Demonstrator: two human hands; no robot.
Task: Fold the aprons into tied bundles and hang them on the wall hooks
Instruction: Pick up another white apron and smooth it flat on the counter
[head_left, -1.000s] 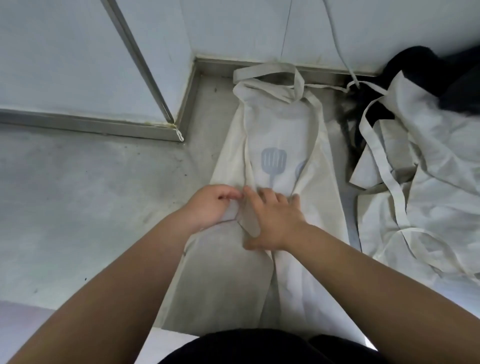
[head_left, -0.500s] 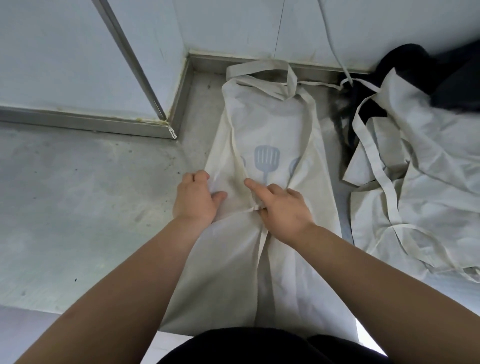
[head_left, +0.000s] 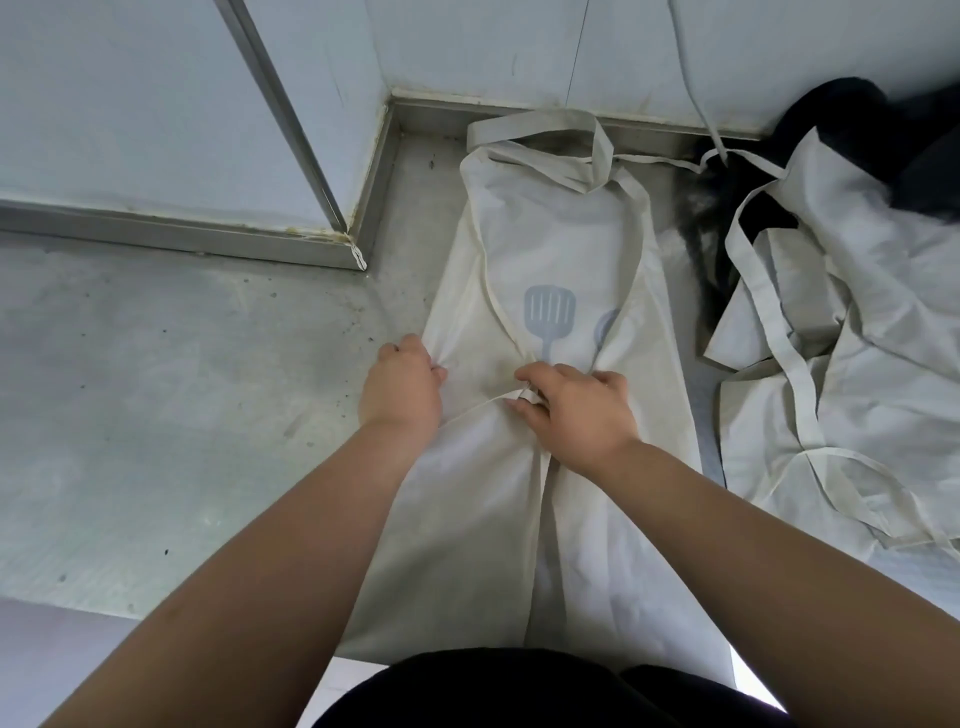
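The apron (head_left: 561, 249) lies flat on the floor (head_left: 156, 415), neck loop toward the wall (head_left: 519, 47). The left hand (head_left: 402, 387), arm extended, grips the apron's left edge with curled fingers. The right hand (head_left: 576, 410) pinches a strap (head_left: 483, 406) at the apron's middle.

Not much to report on the outfit, tbh. The only clothing in shot is a black garment (head_left: 519, 691), plain and matte, bulging in two rounded humps with a crease between them. Can't tell if it's a top or trousers. Just left of the black garment the left forearm (head_left: 291, 545) is bare, and the right forearm (head_left: 753, 530) on its other side is bare too. It's uncovered skin all the way to the left grip (head_left: 402, 389) and right grip (head_left: 579, 415), well above the garment.
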